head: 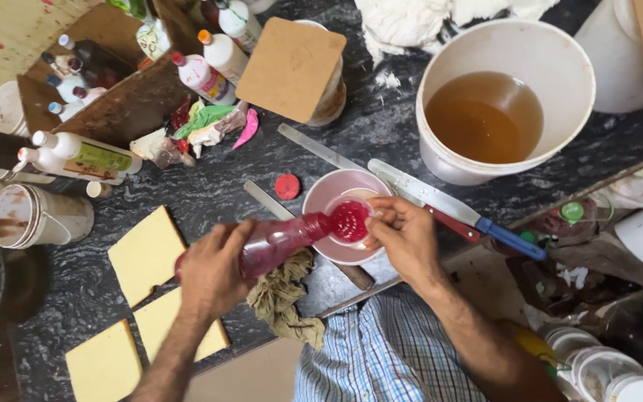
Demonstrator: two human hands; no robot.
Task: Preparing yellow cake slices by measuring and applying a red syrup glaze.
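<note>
My left hand (213, 268) grips a clear plastic bottle (280, 240) of red liquid, tipped on its side with its mouth over a small clear cup (349, 220). Red liquid fills that cup. My right hand (403, 234) holds the cup by its rim over a pink bowl (323, 195) on the dark marbled table (210, 190). A red bottle cap (287, 186) lies on the table just left of the bowl. A crumpled olive rag (286, 298) sits under the bottle.
A white bucket (552, 56) of amber liquid stands at the back right, a blue-handled knife (455, 211) in front of it. Three yellow squares (146, 253) lie at the front left. Several paint bottles (206, 74), a wooden box (124, 108) and tins (35, 216) crowd the left.
</note>
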